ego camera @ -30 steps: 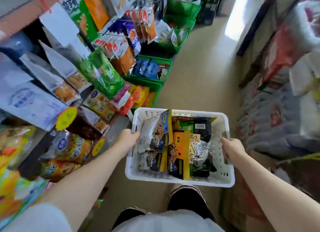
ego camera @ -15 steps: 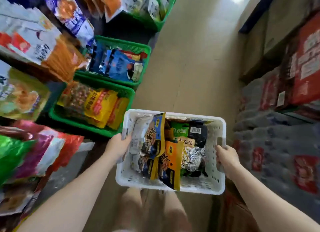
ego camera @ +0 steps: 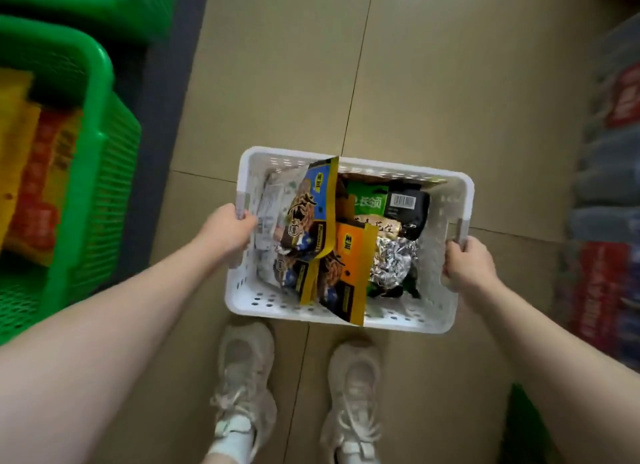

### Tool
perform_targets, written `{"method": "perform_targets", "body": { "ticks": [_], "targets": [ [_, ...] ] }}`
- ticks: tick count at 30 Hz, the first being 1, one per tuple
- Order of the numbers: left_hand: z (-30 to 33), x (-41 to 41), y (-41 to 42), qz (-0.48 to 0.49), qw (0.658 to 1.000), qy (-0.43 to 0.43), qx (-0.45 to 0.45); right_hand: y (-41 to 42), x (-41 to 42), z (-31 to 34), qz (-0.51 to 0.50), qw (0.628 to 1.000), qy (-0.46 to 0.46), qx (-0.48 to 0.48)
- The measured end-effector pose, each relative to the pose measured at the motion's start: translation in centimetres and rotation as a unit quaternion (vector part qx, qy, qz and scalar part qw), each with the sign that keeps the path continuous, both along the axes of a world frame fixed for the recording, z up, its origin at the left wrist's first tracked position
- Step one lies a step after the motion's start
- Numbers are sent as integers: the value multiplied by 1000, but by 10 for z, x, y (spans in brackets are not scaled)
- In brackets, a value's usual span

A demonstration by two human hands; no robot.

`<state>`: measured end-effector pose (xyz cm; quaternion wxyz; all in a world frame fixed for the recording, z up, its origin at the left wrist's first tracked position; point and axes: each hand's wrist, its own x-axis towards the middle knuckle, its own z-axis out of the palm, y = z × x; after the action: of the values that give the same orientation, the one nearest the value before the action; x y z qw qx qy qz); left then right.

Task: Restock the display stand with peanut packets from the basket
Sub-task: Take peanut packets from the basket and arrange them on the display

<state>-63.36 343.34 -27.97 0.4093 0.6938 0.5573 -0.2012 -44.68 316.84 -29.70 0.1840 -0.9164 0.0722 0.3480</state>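
I hold a white perforated basket (ego camera: 446, 200) level above the tan floor. My left hand (ego camera: 227, 230) grips its left rim and my right hand (ego camera: 465, 266) grips the right handle. Inside stand several snack packets: blue-and-yellow packets (ego camera: 313, 207), an orange-and-black packet (ego camera: 349, 276), a green packet (ego camera: 367, 199), a black packet with a barcode (ego camera: 407, 209) and a silver foil packet (ego camera: 389, 264). Only the low green bins of the display stand are in view, at the left.
A green mesh bin (ego camera: 100, 159) with yellow and red packets (ego camera: 31, 173) stands at the left, another green bin (ego camera: 104, 3) behind it. Stacked wrapped cases (ego camera: 609, 200) line the right side. My two pale sneakers (ego camera: 246, 387) stand on the floor below the basket.
The view has tipped downward from the shelves to the floor and my feet. The basket sits lower, near the floor, and both hands keep their grip on it.
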Motion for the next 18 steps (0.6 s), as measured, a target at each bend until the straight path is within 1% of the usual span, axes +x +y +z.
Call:
{"method": "perform_targets", "body": {
  "ticks": [2, 4, 6, 7, 8, 9, 10, 11, 12, 13, 14, 16, 18],
  "targets": [
    [-19, 0, 4, -21, 1000, -3, 8, 5, -1, -18, -12, 1000, -8, -11],
    [-24, -2, 3, -19, 1000, 0, 9, 12, -1, -16, 5, 999, -23, -41],
    [-17, -6, -2, -39, 999, 11, 21, 19, -5, 2, 57, 991, -98, -76],
    [-12, -11, -6, -63, 997, 16, 43, 23, -9, 13, 83, 984, -146, -61],
    [-7, -17, -10, -82, 994, 19, 69, 30, -14, 27, 104, 980, -168, -15],
    [-1, -24, -15, -95, 991, 20, 95, 38, -21, 41, 122, 980, -152, 48],
    [6, -30, -19, -105, 988, 20, 112, 49, -31, 57, 136, 980, -99, 110],
    [12, -36, -24, -116, 986, 20, 121, 60, -41, 69, 153, 977, -25, 149],
    [17, -42, -28, -130, 984, 21, 121, 70, -50, 77, 174, 971, 35, 163],
    [22, -47, -33, -147, 982, 23, 114, 78, -59, 79, 193, 966, 65, 159],
    [25, -51, -38, -163, 981, 24, 103, 83, -67, 76, 207, 966, 74, 139],
    [30, -56, -46, -192, 978, 25, 77, 89, -79, 65, 205, 972, 60, 94],
    [31, -54, -51, -238, 968, 30, 70, 91, -82, 58, 170, 982, 33, 76]
  ]
}}
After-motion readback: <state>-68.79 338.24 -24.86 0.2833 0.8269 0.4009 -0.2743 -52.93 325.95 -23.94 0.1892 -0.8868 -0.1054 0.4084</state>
